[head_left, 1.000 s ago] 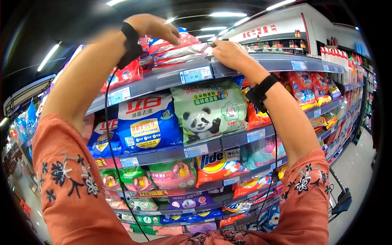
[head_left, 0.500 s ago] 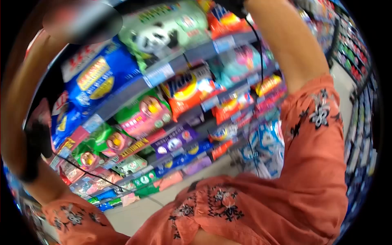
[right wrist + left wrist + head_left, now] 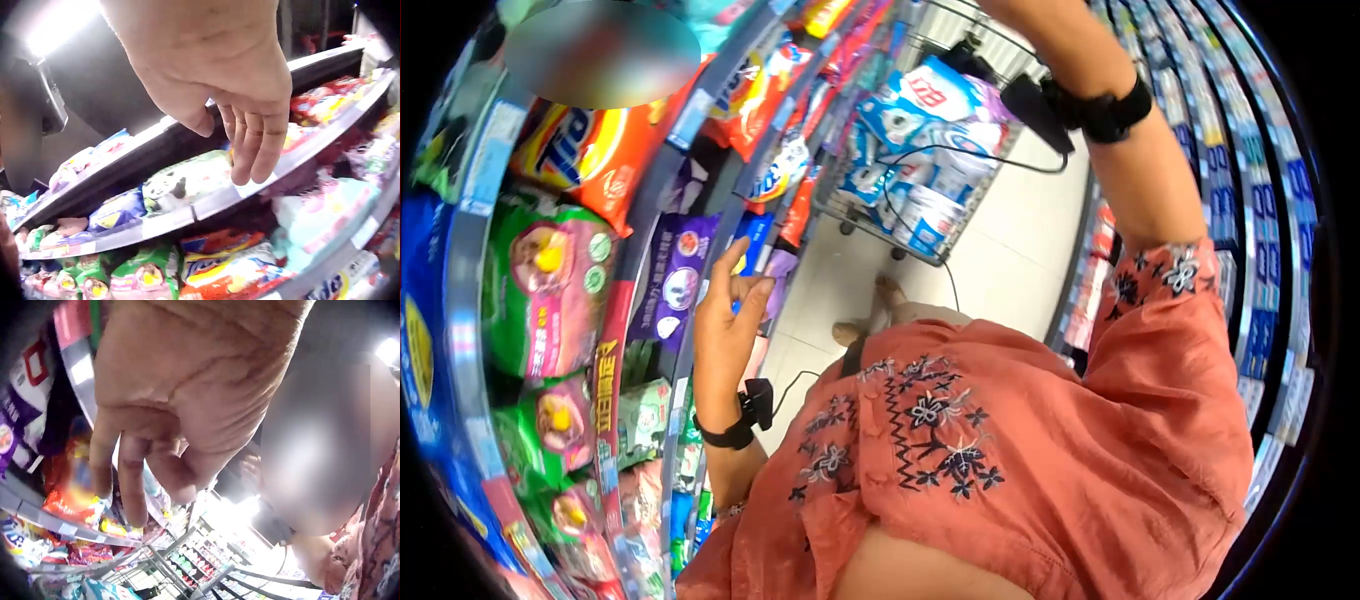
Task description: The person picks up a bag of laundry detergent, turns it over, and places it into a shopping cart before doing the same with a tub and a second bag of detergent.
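In the head view my left hand (image 3: 722,335) hangs beside the shelves with nothing in it, its thumb and fingers apart. The left wrist view shows that hand's (image 3: 187,387) palm close up, fingers loosely bent. A purple detergent bag (image 3: 678,275) on a shelf is nearest to it. My right forearm (image 3: 1145,185) leaves the head view at the top, so that hand is hidden there. In the right wrist view my right hand (image 3: 219,81) hangs with relaxed, empty fingers, overlapping a shelf with a green panda bag (image 3: 184,184).
A wire shopping cart (image 3: 870,225) holds several blue and white detergent bags (image 3: 930,95). Shelves of detergent line the left, with an orange Tide bag (image 3: 595,150) and green-pink bags (image 3: 550,285). Another shelf row (image 3: 1250,250) runs along the right. Pale floor tiles (image 3: 1010,230) lie between.
Both hands have come away from the top shelf; the left has dropped down beside the lower shelves. The head view has swung right and down, bringing the cart into full sight.
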`<state>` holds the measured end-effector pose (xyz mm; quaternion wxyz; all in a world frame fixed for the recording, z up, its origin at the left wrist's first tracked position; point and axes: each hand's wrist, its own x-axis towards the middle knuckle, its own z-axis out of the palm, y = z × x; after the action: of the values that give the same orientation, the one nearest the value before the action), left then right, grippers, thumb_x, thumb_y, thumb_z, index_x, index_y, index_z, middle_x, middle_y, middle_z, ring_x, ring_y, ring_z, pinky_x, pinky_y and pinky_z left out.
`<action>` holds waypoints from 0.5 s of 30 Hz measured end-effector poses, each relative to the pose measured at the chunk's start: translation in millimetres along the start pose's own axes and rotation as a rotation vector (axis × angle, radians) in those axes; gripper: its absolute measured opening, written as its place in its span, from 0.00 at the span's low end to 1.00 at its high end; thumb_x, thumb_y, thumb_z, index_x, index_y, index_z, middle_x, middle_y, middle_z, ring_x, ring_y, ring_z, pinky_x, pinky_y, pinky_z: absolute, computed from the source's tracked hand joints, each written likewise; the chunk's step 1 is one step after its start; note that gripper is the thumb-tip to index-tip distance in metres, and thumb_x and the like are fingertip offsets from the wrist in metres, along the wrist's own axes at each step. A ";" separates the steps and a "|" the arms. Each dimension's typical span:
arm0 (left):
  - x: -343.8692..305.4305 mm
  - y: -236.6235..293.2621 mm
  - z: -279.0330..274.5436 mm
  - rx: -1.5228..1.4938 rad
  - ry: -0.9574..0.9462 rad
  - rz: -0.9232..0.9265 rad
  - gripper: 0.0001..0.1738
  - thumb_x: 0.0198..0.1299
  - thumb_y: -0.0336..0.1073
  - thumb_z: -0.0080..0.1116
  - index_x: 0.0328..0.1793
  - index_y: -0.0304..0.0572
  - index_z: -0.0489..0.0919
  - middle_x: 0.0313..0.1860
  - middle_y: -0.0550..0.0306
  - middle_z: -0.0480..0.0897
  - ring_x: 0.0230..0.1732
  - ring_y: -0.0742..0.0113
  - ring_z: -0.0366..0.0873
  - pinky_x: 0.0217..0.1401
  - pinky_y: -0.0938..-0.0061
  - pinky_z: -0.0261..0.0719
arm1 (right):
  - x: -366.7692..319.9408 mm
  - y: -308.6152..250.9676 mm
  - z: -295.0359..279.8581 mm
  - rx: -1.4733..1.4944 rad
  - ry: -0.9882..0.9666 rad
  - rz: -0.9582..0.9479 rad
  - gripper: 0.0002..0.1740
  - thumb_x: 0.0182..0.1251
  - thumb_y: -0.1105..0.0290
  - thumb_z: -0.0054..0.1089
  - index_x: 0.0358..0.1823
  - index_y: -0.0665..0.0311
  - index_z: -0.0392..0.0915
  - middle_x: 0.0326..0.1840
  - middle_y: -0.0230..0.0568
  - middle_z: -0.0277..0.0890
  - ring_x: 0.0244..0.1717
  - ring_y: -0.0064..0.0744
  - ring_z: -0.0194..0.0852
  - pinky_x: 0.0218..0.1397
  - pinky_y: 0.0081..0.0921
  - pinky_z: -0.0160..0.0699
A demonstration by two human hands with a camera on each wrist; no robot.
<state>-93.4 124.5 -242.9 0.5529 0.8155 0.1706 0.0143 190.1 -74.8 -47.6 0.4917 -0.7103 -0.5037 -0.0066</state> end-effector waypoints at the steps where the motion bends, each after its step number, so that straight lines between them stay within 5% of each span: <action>1: 5.5 -6.6 6.2 0.006 -0.039 0.025 0.30 0.69 0.30 0.59 0.76 0.38 0.67 0.40 0.60 0.83 0.39 0.77 0.76 0.47 0.80 0.74 | -23.5 8.9 -1.8 0.027 0.043 0.207 0.18 0.77 0.62 0.52 0.52 0.72 0.74 0.41 0.43 0.82 0.36 0.30 0.85 0.41 0.25 0.85; 6: 26.4 -26.5 32.3 -0.021 -0.178 0.009 0.29 0.69 0.38 0.61 0.73 0.35 0.70 0.49 0.53 0.84 0.49 0.69 0.79 0.57 0.73 0.76 | -122.2 39.0 -39.2 0.224 0.281 0.670 0.23 0.77 0.60 0.51 0.60 0.74 0.71 0.50 0.54 0.82 0.46 0.38 0.85 0.49 0.30 0.83; 8: 32.3 -28.2 40.9 0.016 -0.184 -0.041 0.27 0.68 0.36 0.63 0.70 0.35 0.73 0.48 0.51 0.84 0.48 0.67 0.81 0.55 0.73 0.76 | -161.5 59.1 -75.5 0.103 0.263 0.562 0.24 0.75 0.56 0.52 0.61 0.68 0.75 0.48 0.56 0.85 0.43 0.44 0.88 0.48 0.34 0.86; 9: 35.0 -30.7 46.3 0.009 -0.176 -0.051 0.26 0.69 0.38 0.62 0.69 0.35 0.74 0.48 0.52 0.84 0.48 0.68 0.80 0.55 0.73 0.76 | -175.5 61.9 -98.1 0.058 0.212 0.605 0.29 0.77 0.54 0.52 0.68 0.69 0.72 0.51 0.50 0.84 0.43 0.32 0.87 0.49 0.26 0.86; 15: 57.3 -27.8 109.0 0.049 -0.102 -0.122 0.26 0.69 0.40 0.61 0.69 0.34 0.75 0.43 0.54 0.83 0.46 0.68 0.79 0.54 0.74 0.76 | -231.9 81.9 -238.5 -0.289 -0.005 0.752 0.30 0.75 0.47 0.53 0.65 0.64 0.77 0.48 0.44 0.86 0.43 0.27 0.87 0.50 0.22 0.85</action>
<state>-23.6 52.8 -319.9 0.5405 0.8166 0.1920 -0.0652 251.0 -408.2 -98.1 0.3537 -0.9069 -0.2035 0.1047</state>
